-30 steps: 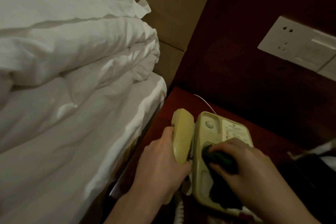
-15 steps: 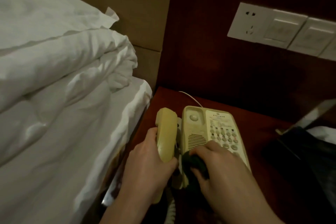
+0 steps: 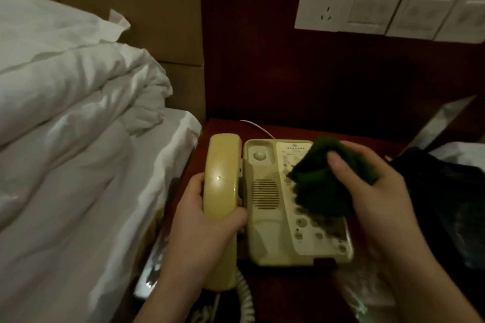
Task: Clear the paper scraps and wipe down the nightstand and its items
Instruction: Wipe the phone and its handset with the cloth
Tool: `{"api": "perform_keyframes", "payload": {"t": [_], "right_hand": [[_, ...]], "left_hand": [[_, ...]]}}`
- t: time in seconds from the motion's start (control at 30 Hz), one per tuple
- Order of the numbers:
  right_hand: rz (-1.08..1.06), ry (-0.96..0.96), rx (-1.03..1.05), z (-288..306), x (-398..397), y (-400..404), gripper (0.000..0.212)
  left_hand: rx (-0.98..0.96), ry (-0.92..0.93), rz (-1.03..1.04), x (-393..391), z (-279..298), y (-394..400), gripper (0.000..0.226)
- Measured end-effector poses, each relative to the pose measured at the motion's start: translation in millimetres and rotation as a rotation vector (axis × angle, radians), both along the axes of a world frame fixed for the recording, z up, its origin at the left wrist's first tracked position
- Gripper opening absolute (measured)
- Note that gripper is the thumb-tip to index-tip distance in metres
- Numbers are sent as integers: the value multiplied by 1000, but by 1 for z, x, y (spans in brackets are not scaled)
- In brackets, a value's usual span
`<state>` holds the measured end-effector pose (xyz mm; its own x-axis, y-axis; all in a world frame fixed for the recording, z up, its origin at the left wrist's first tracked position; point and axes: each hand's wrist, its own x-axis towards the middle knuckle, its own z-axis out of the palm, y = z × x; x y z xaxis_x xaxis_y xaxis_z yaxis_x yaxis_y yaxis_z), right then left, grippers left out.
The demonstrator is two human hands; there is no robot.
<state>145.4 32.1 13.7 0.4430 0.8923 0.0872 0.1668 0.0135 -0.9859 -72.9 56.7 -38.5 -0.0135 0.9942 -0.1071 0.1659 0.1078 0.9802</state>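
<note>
**Wipe-down under way, phone in hand**

Left hand (image 3: 207,220) grips the handset (image 3: 221,191), held off its cradle beside the telephone base (image 3: 275,207) on the nightstand (image 3: 288,294). Right hand (image 3: 378,196) has fingers curled round a green cloth (image 3: 325,181) over the keypad. Bench surface judged unwiped (no paper scraps discernible).

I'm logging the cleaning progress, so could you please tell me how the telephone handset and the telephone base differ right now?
The telephone handset is gripped by the left hand and held beside its cradle; the telephone base lies flat on the nightstand. The handset is a plain, narrow bar; the base is wider, with speaker grille and keypad. The right hand holds a green cloth over the base, not the handset. Both are yellowed cream plastic.
</note>
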Motion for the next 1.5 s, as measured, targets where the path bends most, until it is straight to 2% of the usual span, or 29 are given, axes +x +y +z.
{"api": "perform_keyframes", "payload": {"t": [0.1,0.23,0.4,0.57,0.73,0.9,1.0,1.07,1.13,1.2,1.3,1.37,1.5], "right_hand": [[-94,441,-5,-20,14,5,24],[-27,749,-86,-37,21,3,26],[-21,866,-85,-44,25,-6,30],[-31,925,-129,-46,17,-20,33],[36,938,-175,-45,10,-40,35],[38,735,-235,-31,22,-31,26],[-68,504,-70,-21,35,-21,29],[-127,202,109,-3,45,-10,27],[-96,-242,181,15,54,7,28],[12,-658,138,22,59,31,27],[249,-1053,-1,7,53,59,32],[379,-1147,-75,-6,53,63,39],[458,-1091,-174,-9,66,55,49]], "left_hand": [[-34,-79,-24,6,-2,-3,47],[-45,-112,-55,17,-4,-11,56],[-36,-130,-58,23,-2,-16,54],[-62,-169,89,18,-3,-16,47],[-96,-177,183,22,7,-21,60],[-26,49,152,34,5,-25,65],[-35,98,81,26,-2,-24,73],[-21,94,14,17,-4,-22,71],[7,70,-38,12,-5,-20,75],[30,37,-65,9,-7,-18,81],[58,11,-124,8,-10,-18,78],[69,5,-151,8,-12,-18,83],[45,-34,-159,10,-16,-18,87]]}}
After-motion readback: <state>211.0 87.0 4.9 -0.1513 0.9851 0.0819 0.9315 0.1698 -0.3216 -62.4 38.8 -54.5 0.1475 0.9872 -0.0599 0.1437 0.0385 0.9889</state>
